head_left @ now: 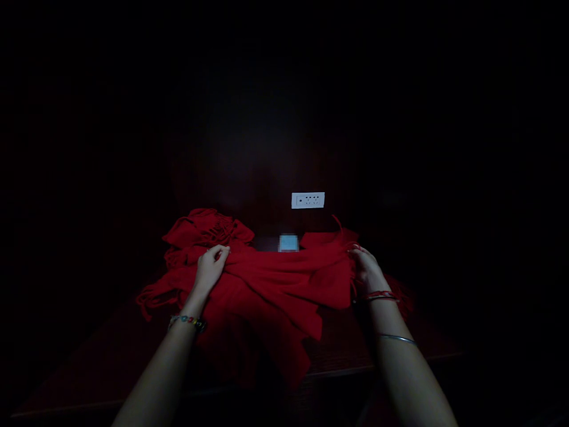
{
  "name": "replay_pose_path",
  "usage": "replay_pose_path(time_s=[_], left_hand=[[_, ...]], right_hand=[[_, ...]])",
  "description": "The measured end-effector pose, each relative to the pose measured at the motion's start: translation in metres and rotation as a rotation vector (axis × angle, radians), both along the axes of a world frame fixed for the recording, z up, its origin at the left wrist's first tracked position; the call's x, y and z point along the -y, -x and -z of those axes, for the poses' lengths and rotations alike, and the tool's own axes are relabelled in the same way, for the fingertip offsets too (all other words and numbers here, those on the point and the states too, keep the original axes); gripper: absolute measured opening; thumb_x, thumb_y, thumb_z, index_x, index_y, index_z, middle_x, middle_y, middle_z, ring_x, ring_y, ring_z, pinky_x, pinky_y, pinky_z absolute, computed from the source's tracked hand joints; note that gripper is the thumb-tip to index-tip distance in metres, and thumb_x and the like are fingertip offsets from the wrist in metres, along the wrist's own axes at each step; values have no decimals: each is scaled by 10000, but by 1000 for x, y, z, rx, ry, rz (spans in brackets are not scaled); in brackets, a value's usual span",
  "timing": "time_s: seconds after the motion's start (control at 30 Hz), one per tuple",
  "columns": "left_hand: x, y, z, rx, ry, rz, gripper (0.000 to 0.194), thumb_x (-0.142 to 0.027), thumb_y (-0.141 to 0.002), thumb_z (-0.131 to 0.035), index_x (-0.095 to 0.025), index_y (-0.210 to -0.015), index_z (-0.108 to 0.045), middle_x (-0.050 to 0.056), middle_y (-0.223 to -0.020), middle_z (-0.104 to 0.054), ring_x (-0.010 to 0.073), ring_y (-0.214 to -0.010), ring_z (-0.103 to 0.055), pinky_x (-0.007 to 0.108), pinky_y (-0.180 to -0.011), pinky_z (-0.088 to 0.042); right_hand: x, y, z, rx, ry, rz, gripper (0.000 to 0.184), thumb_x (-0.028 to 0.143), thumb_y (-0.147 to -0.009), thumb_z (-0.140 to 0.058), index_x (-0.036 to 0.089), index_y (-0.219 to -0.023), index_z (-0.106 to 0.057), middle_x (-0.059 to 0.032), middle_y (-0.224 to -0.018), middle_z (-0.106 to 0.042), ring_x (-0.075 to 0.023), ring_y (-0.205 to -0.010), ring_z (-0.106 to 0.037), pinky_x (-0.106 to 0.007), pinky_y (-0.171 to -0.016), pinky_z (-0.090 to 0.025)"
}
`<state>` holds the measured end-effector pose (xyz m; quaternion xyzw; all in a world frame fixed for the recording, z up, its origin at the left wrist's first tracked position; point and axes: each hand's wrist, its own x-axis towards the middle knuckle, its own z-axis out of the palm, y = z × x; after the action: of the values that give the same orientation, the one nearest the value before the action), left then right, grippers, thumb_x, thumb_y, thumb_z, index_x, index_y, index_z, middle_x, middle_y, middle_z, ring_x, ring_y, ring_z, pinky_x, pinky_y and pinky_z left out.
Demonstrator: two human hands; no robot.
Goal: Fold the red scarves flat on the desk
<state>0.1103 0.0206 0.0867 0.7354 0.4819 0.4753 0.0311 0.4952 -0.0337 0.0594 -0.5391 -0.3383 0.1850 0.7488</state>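
A red scarf [284, 273] is stretched across between my two hands above a dark table. My left hand [210, 270] is closed in a pinch on its upper edge at the left. At the right end, by the fringe, my right hand [367, 270] grips the scarf; some of its fingers are hidden behind the cloth. Folds of red cloth hang down from the stretched part toward the table's front edge. Beyond my left hand lies a crumpled heap of red fringed cloth [204, 228].
Another piece of red cloth [326, 238] lies behind the scarf on the right. A small pale blue item [288, 243], pixelated, stands at the back. On the dark wall is a white power socket [308, 200]. The table [342, 350] has its edge nearest me; the surroundings are very dark.
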Motion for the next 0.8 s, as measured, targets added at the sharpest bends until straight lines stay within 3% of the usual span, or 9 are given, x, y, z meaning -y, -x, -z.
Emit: replay_pose_path(time_s=[0.07,0.13,0.2,0.27,0.33,0.43,0.53,0.6,0.8], left_hand=[[2,-5,0,-13,-12,97,289,-387,-779,-405,-161,-735,-580,11,-730,-616,143,-713,-551,215,-675,-396],[5,-11,0,-24,-23,178,258,-372,-772,-437,-162,-760,-587,19,-762,-627,149,-736,-559,229,-702,-403],[9,-15,-1,-25,-42,247,237,-354,-774,-455,-163,-778,-594,26,-791,-633,154,-760,-564,242,-723,-406],[14,-21,-3,-7,-71,305,221,-341,-778,-468,-165,-793,-601,30,-818,-637,157,-788,-565,252,-743,-406],[21,-27,-5,20,-100,354,204,-325,-783,-477,-167,-804,-605,31,-834,-637,156,-802,-564,253,-751,-407],[35,-39,-7,39,-131,419,177,-297,-792,-480,-171,-805,-605,24,-819,-631,147,-785,-562,244,-727,-411],[46,-49,-8,23,-162,461,170,-280,-805,-471,-171,-786,-600,20,-796,-622,142,-774,-556,236,-711,-412],[48,-51,-9,-12,-172,453,171,-281,-812,-465,-170,-809,-595,20,-789,-612,140,-764,-552,234,-705,-412],[31,-33,-6,-359,-163,394,223,-326,-814,-467,-171,-925,-582,42,-850,-595,163,-799,-546,264,-748,-410]], right_hand=[[2,10,-1,157,37,124,373,95,-514,-549,188,-874,-571,-42,-852,-538,-213,-831,-534,-361,-760,-441],[4,37,-4,550,31,165,447,108,-551,-543,189,-990,-554,-75,-1037,-491,-236,-998,-467,-389,-887,-369],[6,73,-5,871,-75,-128,396,141,-651,-504,184,-1043,-540,-81,-1086,-490,-211,-1033,-455,-369,-929,-341],[7,111,-5,1028,-143,-403,350,194,-737,-478,179,-1084,-523,-83,-1102,-506,-186,-1041,-459,-339,-929,-348],[7,140,-5,1084,-178,-524,372,241,-781,-472,171,-1146,-481,-92,-1158,-490,-178,-1084,-433,-335,-945,-330],[8,162,-5,1074,-223,-559,364,266,-800,-478,184,-1155,-474,-83,-1164,-503,-170,-1071,-445,-330,-924,-340],[10,164,-7,1036,-207,-540,197,260,-819,-455,195,-944,-594,-52,-947,-612,-161,-887,-536,-313,-827,-389],[10,158,-10,947,-194,-532,182,263,-820,-447,191,-816,-614,-35,-825,-631,-153,-781,-554,-296,-761,-404],[6,109,-21,236,-292,-515,174,356,-714,-545,183,-708,-564,27,-644,-557,-115,-610,-513,-231,-602,-423]])
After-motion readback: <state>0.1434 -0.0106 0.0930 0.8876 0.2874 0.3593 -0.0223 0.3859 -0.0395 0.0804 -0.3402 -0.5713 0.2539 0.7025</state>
